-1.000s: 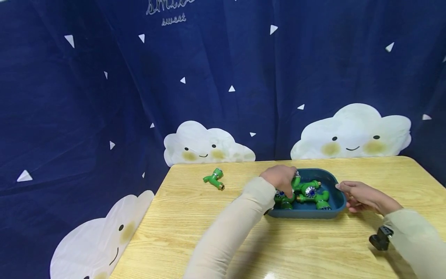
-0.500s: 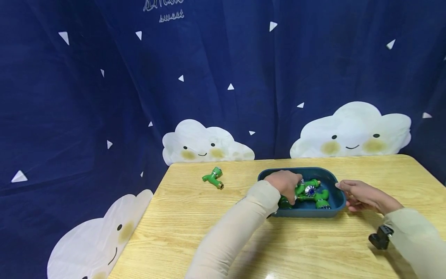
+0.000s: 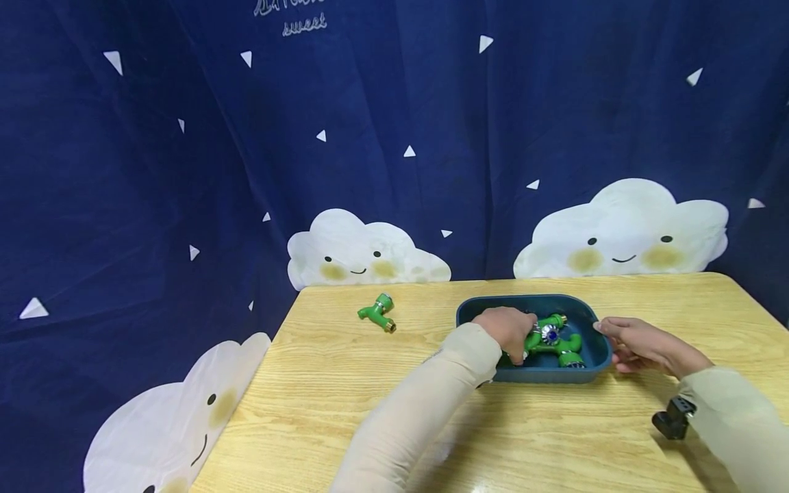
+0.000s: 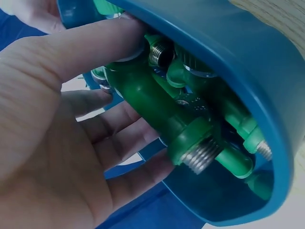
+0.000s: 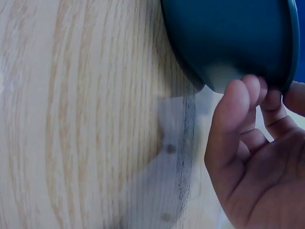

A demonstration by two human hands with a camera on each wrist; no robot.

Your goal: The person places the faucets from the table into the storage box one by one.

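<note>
Inside the dark blue plastic basin (image 3: 555, 376), my left hand (image 3: 507, 330) grips a green faucet. The left wrist view shows that faucet (image 4: 147, 100) between thumb and fingers, its threaded metal end pointing away from the palm. Several other green faucets (image 3: 570, 344) lie jumbled in the basin, one with a blue-centred clear knob (image 3: 550, 334). At the basin's right end my right hand (image 3: 644, 346) pinches the rim; in the right wrist view the thumb and fingertips meet the basin wall (image 5: 228, 38). The left hand hides the basin's left part in the head view.
One more green faucet (image 3: 377, 313) lies on the wooden table (image 3: 333, 383), left of the basin. Behind the table hangs a dark blue curtain (image 3: 370, 89) with white clouds. A small black camera (image 3: 674, 418) is worn at the right wrist.
My left hand has come from the basin's left edge lower and slightly right, in among the faucets. The right hand stays at the rim, and the basin looks unmoved.
</note>
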